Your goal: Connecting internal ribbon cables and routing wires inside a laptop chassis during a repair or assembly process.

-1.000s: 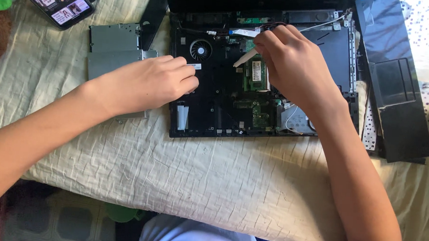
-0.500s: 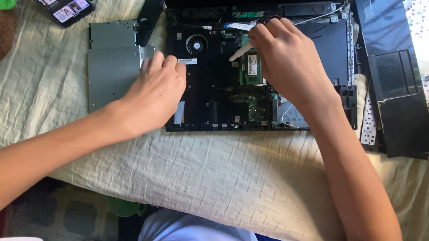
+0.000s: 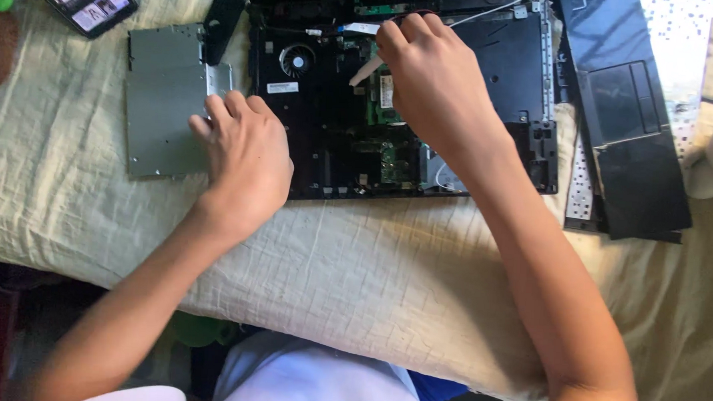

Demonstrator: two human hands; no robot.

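Our left hand point(image 3: 242, 159) flat beside laptop point(image 3: 319, 135), fingers loose on grey plate point(image 3: 160, 104), gripping nothing. Right hand point(image 3: 437, 88) over laptop, fingers pinching pale strip point(image 3: 362, 68).

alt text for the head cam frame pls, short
Two bare hands work over an opened laptop on a pale cloth: the right hand reaches into its circuit board area, and the left hand rests on a grey metal plate beside it.

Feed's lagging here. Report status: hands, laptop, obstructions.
Left hand flat on grey metal plate. Right hand fingers down in opened laptop base, by the circuit board. Palmrest panel aside, right.
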